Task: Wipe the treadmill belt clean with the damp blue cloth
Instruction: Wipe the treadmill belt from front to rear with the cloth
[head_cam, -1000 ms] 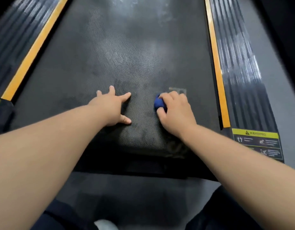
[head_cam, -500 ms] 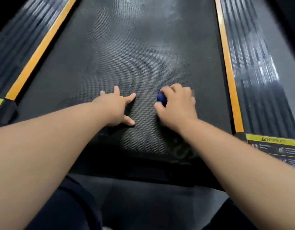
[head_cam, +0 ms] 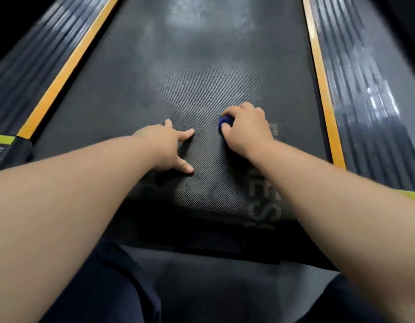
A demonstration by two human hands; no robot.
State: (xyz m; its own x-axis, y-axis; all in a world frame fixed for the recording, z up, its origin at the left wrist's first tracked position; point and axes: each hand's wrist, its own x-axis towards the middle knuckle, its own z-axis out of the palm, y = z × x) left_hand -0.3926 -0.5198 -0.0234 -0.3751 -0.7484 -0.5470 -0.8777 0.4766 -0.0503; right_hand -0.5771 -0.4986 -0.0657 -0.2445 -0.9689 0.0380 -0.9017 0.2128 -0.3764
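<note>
Fingers [head_cam: 234,113] bunch the blue cloth [head_cam: 225,121] (a small wad) on the belt [head_cam: 201,78].

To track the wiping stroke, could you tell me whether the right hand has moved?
Yes. The right hand, with the cloth, slid forward up the belt: the lettering, earlier ahead of it, now lies beside and behind it.

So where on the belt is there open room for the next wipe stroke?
Ahead of both hands, the treadmill belt lies bare between the orange strips. The near end is crowded: left hand flat, right hand bunching the blue cloth.
</note>
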